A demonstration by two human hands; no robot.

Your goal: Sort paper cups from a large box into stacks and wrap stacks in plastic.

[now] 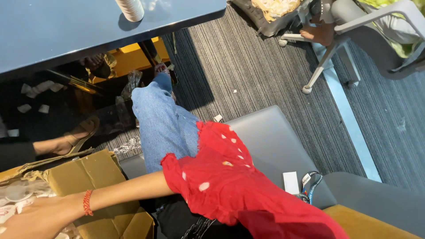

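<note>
**Hand in carton, low beside the sofa**

Grip: one hand [37, 217] in view at bottom left. It reads as the right, the arm crossing the lap, though that's not certain. It's laid palm-down, with a red bead bracelet [87, 202] at the wrist. Fingers run off the frame edge, so can't tell if they're closed on anything or spread loose. Other hand not in shot.

Thing in hand's reach: a brown cardboard carton [88, 177] with flaps open, just left of the person's knee. Inside it, under and beside the hand, lie small pale round pieces [15, 194]. They're too blurred to tell what kind.

Risks, as I judge them:
- The loose red dotted sleeve [230, 186] hangs near the carton flap. It could snag the flap or drag pieces out.
- The reach is across the body and sideways, so a push on the flap might tip the carton.
- A co-worker's sandalled foot [75, 137] is near the carton on the far side, so a nudge is possible.
- Small bits already lie scattered on the floor under the bench, and anything dropped there would be hard to spot.

Surface and room: the person sits on a grey padded sofa seat [270, 137], blue-jeans leg [159, 124] stretched fwd. A white card [290, 182] and a lanyard [312, 183] lie on the seat. The floor is grey striped carpet [248, 66]. A dark blue bench [66, 26] sits top left with a white ribbed cup stack [130, 9] on it. A grey wheeled office chair [354, 40] is top right, well apart.
</note>
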